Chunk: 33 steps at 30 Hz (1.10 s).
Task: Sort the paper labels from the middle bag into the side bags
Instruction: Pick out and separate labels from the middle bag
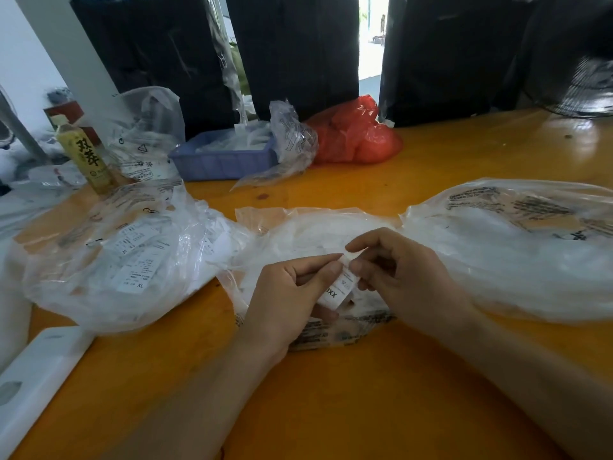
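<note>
- We see the left hand (pixel 292 293) and the right hand (pixel 394 270) meeting over the middle bag (pixel 298 237), both pinching one white paper label (pixel 338 287) between thumb and fingertips; it reads "XXL" at its lower end.
- The label is held just above the middle bag, a clear plastic bag lying open on the orange tabletop (pixel 331 393), with more white labels inside as a blurred pale mass.
- To the left, touching the middle bag, lies the left bag (pixel 109 260), clear and crumpled, with printed labels inside; one reads "XL".
- To the right lies the right bag (pixel 514 247), clear with dark print on its top, filled with white contents we cannot make out singly; it runs off the right edge.
- The tabletop is glossy, with window light reflected at the far right.
- Farther back stand a blue plastic tray (pixel 222 161) holding white pieces, a crumpled clear wrapper (pixel 292 137) leaning on it, and a red plastic bag (pixel 358 134) just beside that.
- At far left a yellow bottle (pixel 86 154) with black characters stands upright, another clear bag (pixel 146 127) behind it.
- Along the back rise tall black wrapped bundles (pixel 292 54), with a bright gap between two of them.
- A white flat object (pixel 36 376) is cut off at lower left; a dark round shape (pixel 590 88) at upper right is too blurred to name.
</note>
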Motion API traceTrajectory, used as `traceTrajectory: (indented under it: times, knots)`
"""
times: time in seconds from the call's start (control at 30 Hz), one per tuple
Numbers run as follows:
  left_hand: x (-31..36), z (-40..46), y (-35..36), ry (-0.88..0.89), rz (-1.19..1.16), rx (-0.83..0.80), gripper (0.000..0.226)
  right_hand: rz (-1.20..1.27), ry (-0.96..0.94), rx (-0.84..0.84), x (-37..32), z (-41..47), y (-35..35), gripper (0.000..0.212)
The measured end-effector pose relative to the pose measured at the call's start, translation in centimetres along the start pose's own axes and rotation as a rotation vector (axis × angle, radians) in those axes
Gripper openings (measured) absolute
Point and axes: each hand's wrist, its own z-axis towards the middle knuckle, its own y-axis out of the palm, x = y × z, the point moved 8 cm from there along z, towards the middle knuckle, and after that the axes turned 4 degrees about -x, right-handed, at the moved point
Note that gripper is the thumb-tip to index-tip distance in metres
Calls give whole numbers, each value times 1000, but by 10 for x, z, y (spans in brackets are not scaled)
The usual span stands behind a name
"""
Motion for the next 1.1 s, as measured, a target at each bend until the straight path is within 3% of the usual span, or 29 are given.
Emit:
traceTrajectory:
  times: [0.07, 0.27, 0.4, 0.53, 0.63, 0.7, 0.77, 0.83, 0.93, 1.1]
  knots:
    - [0, 1, -1, -9, -29, 8, 20, -24, -2, 46, -2, 0, -5, 2]
    - [-2, 3, -5, 25, 66, 14, 31, -11, -42, 47, -8, -3, -3, 10]
    - [13, 2, -8, 189, 187, 63, 47, -4, -7, 167, -4, -2, -17, 16]
    - [55, -10, -30, 438, 550, 314, 41, -24, 17, 192, -3, -3, -22, 12]
    - [103, -27, -75, 703, 950, 686, 26, -298, -54, 307, -16, -4, -43, 4]
    - [116, -31, -127, 601, 1041, 914, 29, -574, -46, 314, -20, 0, -57, 9]
    - [108, -33, -177, 370, 1050, 1013, 39, -811, 108, 272, -7, 5, -76, 17]
    - [94, -28, -203, 157, 1107, 971, 37, -945, 340, 183, 14, 5, -93, 20]
    - [71, -10, -205, 8, 1173, 813, 31, -1037, 571, -11, 36, -1, -102, 20]
    - [53, 4, -202, -162, 1356, 771, 31, -1145, 608, -127, 48, -2, -96, 21]
